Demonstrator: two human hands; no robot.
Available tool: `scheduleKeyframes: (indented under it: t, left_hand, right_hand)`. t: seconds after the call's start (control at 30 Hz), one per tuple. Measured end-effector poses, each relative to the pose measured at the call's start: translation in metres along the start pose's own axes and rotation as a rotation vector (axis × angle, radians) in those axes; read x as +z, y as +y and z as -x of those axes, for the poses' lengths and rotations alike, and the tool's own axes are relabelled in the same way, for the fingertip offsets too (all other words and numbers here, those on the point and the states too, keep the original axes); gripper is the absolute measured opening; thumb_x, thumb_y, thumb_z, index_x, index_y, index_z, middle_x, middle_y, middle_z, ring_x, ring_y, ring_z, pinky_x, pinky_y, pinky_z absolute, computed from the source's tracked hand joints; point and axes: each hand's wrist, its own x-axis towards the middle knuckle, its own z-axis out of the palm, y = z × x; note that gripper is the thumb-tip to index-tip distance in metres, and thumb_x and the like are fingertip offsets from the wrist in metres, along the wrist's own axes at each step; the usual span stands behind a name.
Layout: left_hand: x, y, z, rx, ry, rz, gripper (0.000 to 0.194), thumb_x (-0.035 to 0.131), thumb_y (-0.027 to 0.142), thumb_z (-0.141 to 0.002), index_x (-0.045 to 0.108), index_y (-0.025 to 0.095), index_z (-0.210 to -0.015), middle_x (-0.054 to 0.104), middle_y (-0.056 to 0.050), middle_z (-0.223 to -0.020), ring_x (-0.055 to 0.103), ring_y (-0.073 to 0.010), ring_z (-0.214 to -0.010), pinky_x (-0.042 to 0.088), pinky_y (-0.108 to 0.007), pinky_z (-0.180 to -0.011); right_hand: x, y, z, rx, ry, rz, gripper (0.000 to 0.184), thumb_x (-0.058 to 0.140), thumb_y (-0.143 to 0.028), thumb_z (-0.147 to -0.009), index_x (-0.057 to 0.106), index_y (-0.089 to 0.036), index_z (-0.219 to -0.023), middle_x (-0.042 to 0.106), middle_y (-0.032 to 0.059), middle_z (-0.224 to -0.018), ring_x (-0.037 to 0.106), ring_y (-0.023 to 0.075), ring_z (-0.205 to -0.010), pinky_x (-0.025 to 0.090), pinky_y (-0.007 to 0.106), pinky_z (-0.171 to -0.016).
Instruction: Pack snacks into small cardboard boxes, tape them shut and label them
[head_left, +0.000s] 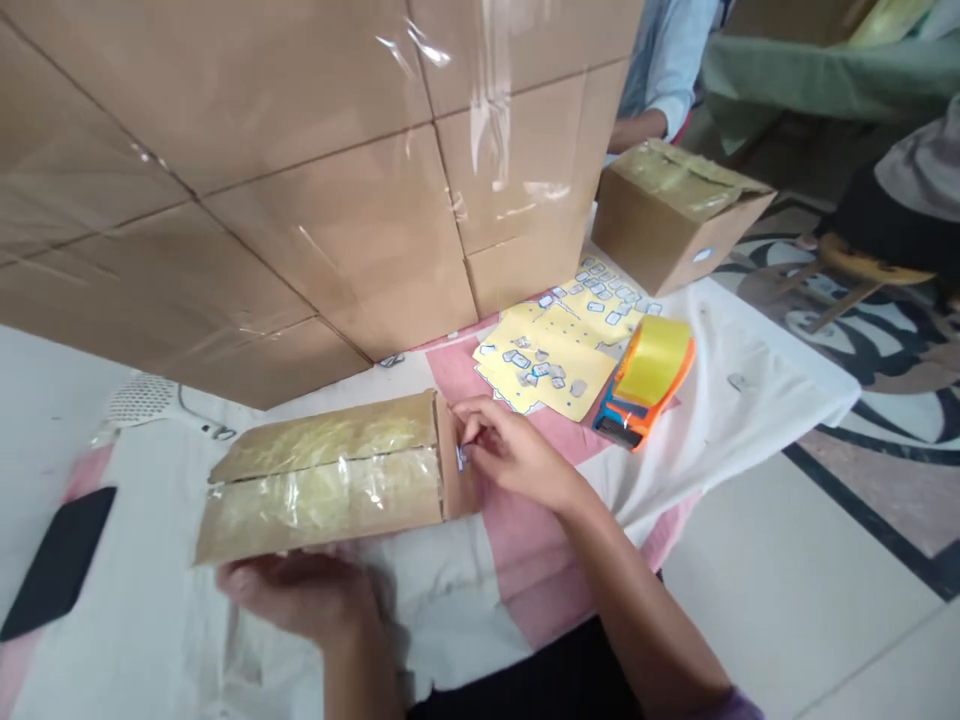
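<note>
Head view sets the box (pixel 322 470) near the middle of the scene, over the near part of the cloth (pixel 536 590), and we judge it light to middling, since one palm seems to bear much of it. Its card looks stiff at the edges but would probably dent on the broad faces, and the glossy tape along its top seam should feel slick, so we would take hold low, at the bottom corners, clear of the label (pixel 460 458). Our left hand (pixel 300 595) cups the near lower edge, its fingers partly hidden, so we cannot tell how firmly it grasps. Our right hand (pixel 506 455) has curled fingertips and thumb at the label on the right end; whether they pinch or press, we cannot tell. Far left rises a stack (pixel 337 240) of matt brown card, crossed by shiny film-like strips. To the right lie thin, flat yellow sheets (pixel 585 365) dotted with stickers, and an orange dispenser (pixel 679 385) with a smooth, round yellow roll (pixel 656 362). The cloth, white and pink, hangs in soft folds.
</note>
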Motion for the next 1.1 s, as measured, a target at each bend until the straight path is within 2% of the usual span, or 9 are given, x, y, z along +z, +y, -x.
scheduleKeyframes:
  t: [0.03, 0.1, 0.2, 0.37, 0.63, 0.7, 0.83, 0.93, 1.1]
  left_hand:
    - [0.007, 0.000, -0.001, -0.025, -0.065, 0.069, 0.061, 0.021, 0.051, -0.095, 0.046, 0.027, -0.146, 0.057, -0.005, -0.139, 0.048, -0.0307, -0.140, 0.044, -0.052, -0.116]
    - [0.015, -0.001, -0.002, 0.024, -0.095, 0.189, 0.062, 0.024, 0.051, -0.096, 0.050, 0.024, -0.146, 0.061, -0.006, -0.136, 0.054, -0.0293, -0.135, 0.046, -0.046, -0.115]
    - [0.018, -0.004, -0.002, 0.081, -0.126, 0.168, 0.068, 0.023, 0.056, -0.096, 0.046, 0.024, -0.152, 0.060, -0.005, -0.142, 0.058, -0.0276, -0.132, 0.048, -0.042, -0.113]
    - [0.016, -0.009, 0.000, 0.077, -0.178, 0.167, 0.070, 0.018, 0.056, -0.097, 0.043, 0.024, -0.154, 0.053, -0.005, -0.153, 0.050, -0.0289, -0.143, 0.047, -0.042, -0.115]
    - [0.017, -0.010, 0.001, 0.116, -0.251, 0.115, 0.075, 0.010, 0.056, -0.097, 0.035, 0.024, -0.161, 0.048, -0.005, -0.159, 0.049, -0.0286, -0.144, 0.045, -0.042, -0.118]
    - [0.017, -0.012, 0.001, 0.100, -0.252, 0.108, 0.077, 0.012, 0.060, -0.097, 0.033, 0.024, -0.161, 0.050, -0.006, -0.157, 0.050, -0.0290, -0.143, 0.046, -0.042, -0.117]
    - [0.015, -0.018, 0.003, -0.054, -0.173, 0.065, 0.083, 0.008, 0.068, -0.096, 0.033, 0.024, -0.161, 0.055, -0.009, -0.150, 0.056, -0.0301, -0.137, 0.051, -0.044, -0.110]
    - [0.016, -0.019, 0.004, -0.121, -0.128, -0.005, 0.084, -0.002, 0.064, -0.096, 0.032, 0.023, -0.161, 0.057, -0.010, -0.146, 0.061, -0.0291, -0.130, 0.057, -0.043, -0.102]
    - [0.017, -0.021, 0.003, -0.099, -0.144, -0.024, 0.080, -0.003, 0.062, -0.098, 0.034, 0.025, -0.159, 0.060, -0.010, -0.138, 0.066, -0.0275, -0.119, 0.061, -0.040, -0.091]
  right_hand:
    - [0.000, 0.002, 0.001, -0.019, -0.020, 0.021, 0.048, 0.052, -0.002, -0.085, 0.053, -0.025, -0.127, 0.060, -0.0022, -0.091, 0.061, 0.0132, -0.084, 0.049, 0.027, -0.078]
    - [0.000, 0.004, 0.003, -0.050, -0.027, 0.033, 0.048, 0.052, -0.001, -0.085, 0.053, -0.024, -0.127, 0.059, -0.0018, -0.093, 0.061, 0.0131, -0.086, 0.049, 0.027, -0.078]
    - [0.000, 0.002, 0.005, -0.068, -0.005, 0.046, 0.046, 0.052, -0.001, -0.086, 0.052, -0.023, -0.126, 0.059, -0.0014, -0.094, 0.061, 0.0123, -0.085, 0.049, 0.025, -0.075]
    - [-0.001, -0.006, 0.007, -0.078, -0.010, 0.071, 0.040, 0.049, 0.001, -0.086, 0.056, -0.022, -0.118, 0.060, -0.0009, -0.096, 0.061, 0.0103, -0.079, 0.048, 0.023, -0.070]
    - [-0.003, -0.010, 0.010, -0.124, -0.071, 0.139, 0.042, 0.047, 0.001, -0.088, 0.051, -0.022, -0.123, 0.061, 0.0006, -0.099, 0.064, 0.0136, -0.090, 0.052, 0.028, -0.084]
    - [-0.003, -0.010, 0.009, -0.105, -0.042, 0.208, 0.037, 0.052, -0.002, -0.090, 0.050, -0.022, -0.122, 0.062, 0.0016, -0.101, 0.064, 0.0155, -0.092, 0.051, 0.030, -0.085]
    - [-0.001, -0.007, 0.008, -0.087, 0.093, 0.371, 0.009, 0.060, -0.014, -0.096, 0.057, -0.022, -0.095, 0.064, 0.0044, -0.098, 0.063, 0.0191, -0.091, 0.049, 0.031, -0.080]
    - [0.004, -0.005, 0.008, -0.090, 0.151, 0.337, 0.016, 0.058, -0.009, -0.095, 0.066, -0.022, -0.088, 0.070, 0.0036, -0.092, 0.067, 0.0175, -0.085, 0.051, 0.030, -0.078]
    - [0.011, -0.002, 0.010, 0.048, 0.248, 0.162, 0.024, 0.063, -0.009, -0.090, 0.080, -0.023, -0.097, 0.082, 0.0020, -0.098, 0.076, 0.0198, -0.085, 0.058, 0.032, -0.079]
